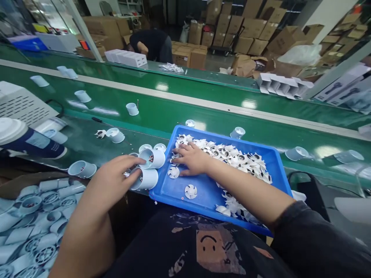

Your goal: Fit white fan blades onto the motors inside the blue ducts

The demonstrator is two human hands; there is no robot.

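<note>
My left hand (117,179) is closed at the open ends of two pale blue cylindrical housings lying on their sides, an upper housing (159,158) and a lower housing (150,178). Small red and metallic parts show inside them. More housings stand just behind. My right hand (193,158) reaches into a blue tray (177,193), fingers spread over a heap of white fan wheels (228,152) with dark hubs. By its fingertips lies a fan wheel (173,172), and a separate fan wheel (190,191) rests flat on the tray floor.
Many housings fill a pile (43,216) at lower left. Single housings stand along the green conveyor (162,104). A dark blue cup with a white lid (31,139) leans at left. Across the line, a person (153,44) bends near stacked cartons (252,31).
</note>
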